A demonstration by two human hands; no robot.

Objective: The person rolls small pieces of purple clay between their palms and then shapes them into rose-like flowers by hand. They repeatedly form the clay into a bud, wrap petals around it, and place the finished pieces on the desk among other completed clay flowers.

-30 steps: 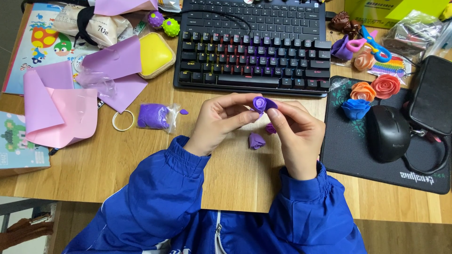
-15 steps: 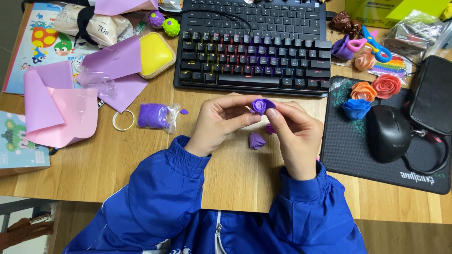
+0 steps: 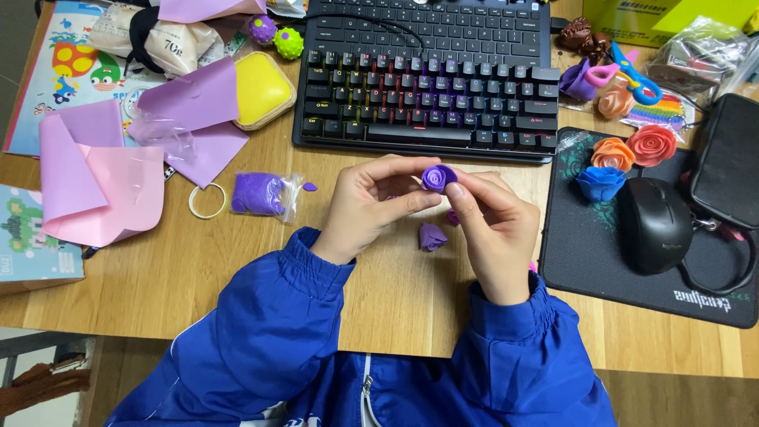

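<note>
A small purple clay rose [image 3: 437,177] is pinched between the fingertips of both hands, just in front of the black keyboard [image 3: 427,79]. My left hand [image 3: 375,202] grips it from the left, and my right hand [image 3: 494,229] presses on it from the right. Below the hands a loose lump of purple clay [image 3: 432,236] lies on the wooden desk [image 3: 237,261]. A tiny purple bit shows under my right fingers. A plastic bag of purple clay [image 3: 261,194] lies to the left, with a purple crumb [image 3: 310,187] beside it.
Orange [image 3: 613,153], red [image 3: 651,145] and blue [image 3: 600,183] clay roses sit on the black mouse pad [image 3: 585,261] by the black mouse [image 3: 654,224]. Pink and lilac sheets [image 3: 103,178], a yellow pad [image 3: 263,87], a white ring [image 3: 207,201], scissors [image 3: 632,71] and a black pouch [image 3: 727,158] surround the work spot.
Both hands have shifted the rose slightly within the fingertips; my right fingers now press closer on it. Everything else on the desk stays put.
</note>
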